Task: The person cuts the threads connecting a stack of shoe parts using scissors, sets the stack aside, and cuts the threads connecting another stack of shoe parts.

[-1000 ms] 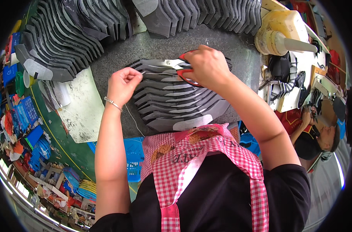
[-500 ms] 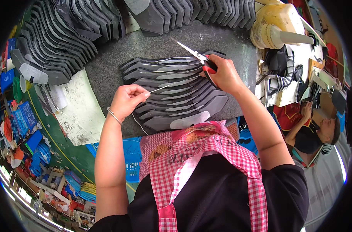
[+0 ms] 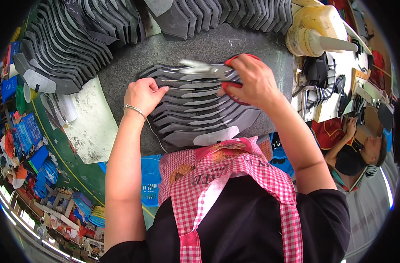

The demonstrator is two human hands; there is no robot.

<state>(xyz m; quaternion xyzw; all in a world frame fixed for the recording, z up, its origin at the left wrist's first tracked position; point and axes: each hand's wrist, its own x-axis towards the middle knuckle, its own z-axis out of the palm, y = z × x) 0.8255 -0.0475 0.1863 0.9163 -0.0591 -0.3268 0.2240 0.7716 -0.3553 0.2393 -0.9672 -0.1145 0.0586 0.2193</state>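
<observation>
A row of overlapping dark grey shaped pieces (image 3: 208,117) with light grey patches lies on the dark work surface in front of me. At its left side my left hand (image 3: 143,97) is closed, thumb against fingers, pinching a thin white cord. A loose length of white cord (image 3: 155,132) hangs down from this hand toward the apron. My right hand (image 3: 256,82) is wrapped round red-handled scissors (image 3: 216,71) above the row's right part. The blades point left and are smeared by motion, parted at the tips as far as I can see.
More stacked dark grey pieces (image 3: 61,48) fill the back left, with others (image 3: 195,17) along the back edge. A yellowish container (image 3: 318,24) with a spout stands at the back right. A co-worker (image 3: 358,149) sits at the far right. Blue baskets (image 3: 150,193) show below the table.
My left hand has moved up and slightly left, its bracelet turning with it. The scissors have swung to point more leftward, with their handles spread wider. The cord no longer stretches taut between the hands.
</observation>
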